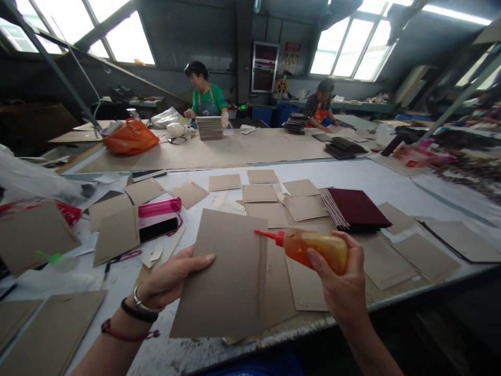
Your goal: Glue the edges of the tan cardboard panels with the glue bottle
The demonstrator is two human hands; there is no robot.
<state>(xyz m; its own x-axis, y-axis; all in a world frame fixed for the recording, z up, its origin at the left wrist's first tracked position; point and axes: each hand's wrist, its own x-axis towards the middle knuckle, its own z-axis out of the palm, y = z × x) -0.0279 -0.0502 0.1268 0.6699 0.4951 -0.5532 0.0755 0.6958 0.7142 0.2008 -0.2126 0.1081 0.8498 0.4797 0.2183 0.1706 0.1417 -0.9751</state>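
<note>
My left hand [178,279] grips a grey-brown cardboard sheet [223,282] by its left edge, thumb on top, and holds it tilted above the table. A line of glue [260,282] runs along the sheet's right side. Wrapped round a squeeze bottle of amber glue [313,248], my right hand [344,277] holds it on its side. The bottle's red nozzle [268,235] points left, its tip at the upper right of the sheet, close to the glue line. Whether the tip touches the sheet I cannot tell.
Loose cardboard pieces [260,193] lie over the white table [301,172]. A dark red stack [356,206] stands to the right. On the left are a pink bottle [158,207], a black phone [158,228] and scissors [123,257]. Two people work at a farther table [250,149].
</note>
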